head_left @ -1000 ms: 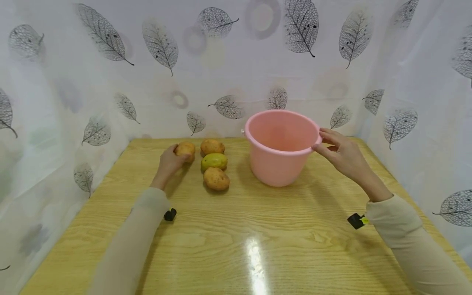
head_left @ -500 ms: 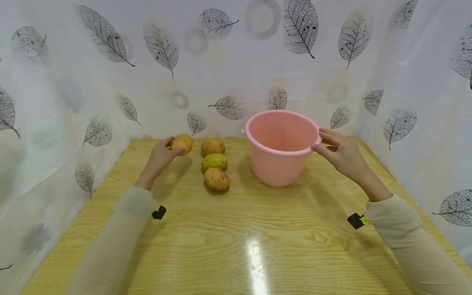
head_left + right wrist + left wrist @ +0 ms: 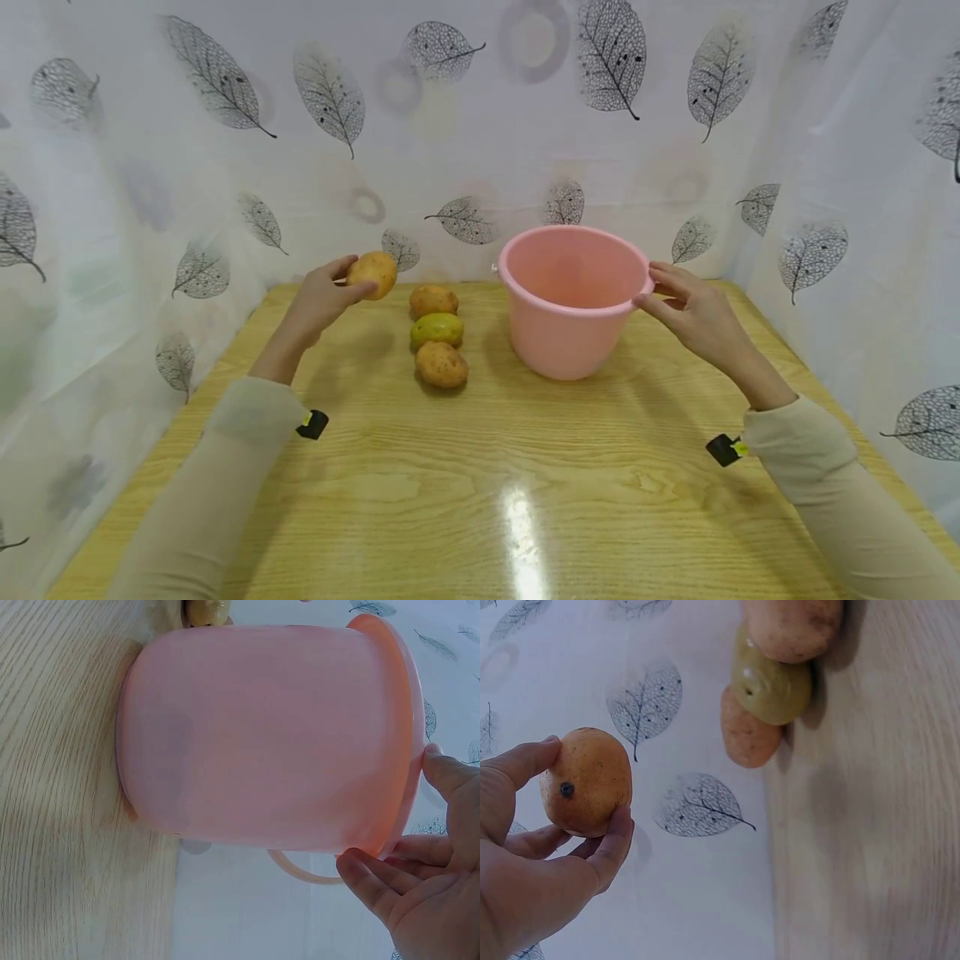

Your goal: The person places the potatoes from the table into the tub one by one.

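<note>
My left hand holds an orange-brown potato in the air above the table's far left; thumb and fingers curl round the potato. Three more lie in a row on the table: a brown potato, a greenish one and another brown one. A pink plastic bucket stands upright to their right. My right hand touches the bucket's right rim with fairly straight fingers.
The wooden table is walled on three sides by a white leaf-print curtain. A thin bucket handle hangs at the bucket's back. Black tags sit at both sleeve cuffs.
My left hand has lifted the potato off the table, up and slightly left of the row. The right hand and bucket have stayed put.
</note>
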A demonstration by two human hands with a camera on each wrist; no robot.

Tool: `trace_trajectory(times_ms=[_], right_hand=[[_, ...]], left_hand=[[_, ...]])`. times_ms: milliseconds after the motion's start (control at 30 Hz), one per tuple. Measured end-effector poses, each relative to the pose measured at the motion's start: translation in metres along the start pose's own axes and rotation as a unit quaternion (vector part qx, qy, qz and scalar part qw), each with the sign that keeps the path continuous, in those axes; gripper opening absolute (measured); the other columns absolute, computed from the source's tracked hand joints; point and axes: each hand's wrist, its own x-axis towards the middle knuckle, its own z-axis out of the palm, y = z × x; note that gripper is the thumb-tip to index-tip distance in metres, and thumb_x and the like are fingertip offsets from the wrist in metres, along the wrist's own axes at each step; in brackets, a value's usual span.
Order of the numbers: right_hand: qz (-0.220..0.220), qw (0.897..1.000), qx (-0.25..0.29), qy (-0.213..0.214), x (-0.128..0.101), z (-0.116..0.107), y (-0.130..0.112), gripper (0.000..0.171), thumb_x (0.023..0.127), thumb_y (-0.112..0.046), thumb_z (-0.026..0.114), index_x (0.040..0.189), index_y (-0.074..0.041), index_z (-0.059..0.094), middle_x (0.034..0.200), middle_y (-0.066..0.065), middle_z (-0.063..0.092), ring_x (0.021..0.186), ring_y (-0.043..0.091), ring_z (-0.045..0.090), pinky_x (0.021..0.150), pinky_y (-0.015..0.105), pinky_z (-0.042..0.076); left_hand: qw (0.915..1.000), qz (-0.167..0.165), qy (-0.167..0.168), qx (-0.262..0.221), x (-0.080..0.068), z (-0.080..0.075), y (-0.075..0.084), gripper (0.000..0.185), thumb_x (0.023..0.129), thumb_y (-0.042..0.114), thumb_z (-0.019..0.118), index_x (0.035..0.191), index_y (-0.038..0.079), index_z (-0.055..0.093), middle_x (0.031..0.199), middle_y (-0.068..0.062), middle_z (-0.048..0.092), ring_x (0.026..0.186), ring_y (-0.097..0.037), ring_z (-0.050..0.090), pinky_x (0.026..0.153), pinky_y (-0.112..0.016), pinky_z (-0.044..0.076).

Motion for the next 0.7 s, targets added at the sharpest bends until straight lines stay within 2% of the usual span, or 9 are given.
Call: trace_trajectory(times_ms=[200,700], right_hand=[[0.000,1.000,0.006,0.001,-0.001,0.000,0.000,0.052,0.102,-0.021,0.069,0.146,0.002,0.056,0.155,0.017,0.049,0.123,0.040,0.062,0.087,0.002,0.042],[-0.004,1.000,0.013,0.002,0.000,0.000,-0.001,0.051,0.102,-0.020,0.069,0.144,0.004,0.056,0.154,0.021,0.049,0.121,0.041,0.062,0.087,0.003,0.044]], left_hand=[[0.9998,0.007,-0.012,0.011,-0.002,0.004,0.015,0.084,0.100,0.037,0.069,0.165,0.009,0.023,0.166,-0.018,0.030,0.146,-0.037,0.038,0.114,-0.052,0.041],[0.9993,0.021,-0.031,-0.006,0.002,0.019,0.049,0.080,0.101,0.033,0.070,0.164,0.010,0.028,0.165,-0.015,0.033,0.146,-0.033,0.038,0.116,-0.049,0.040]])
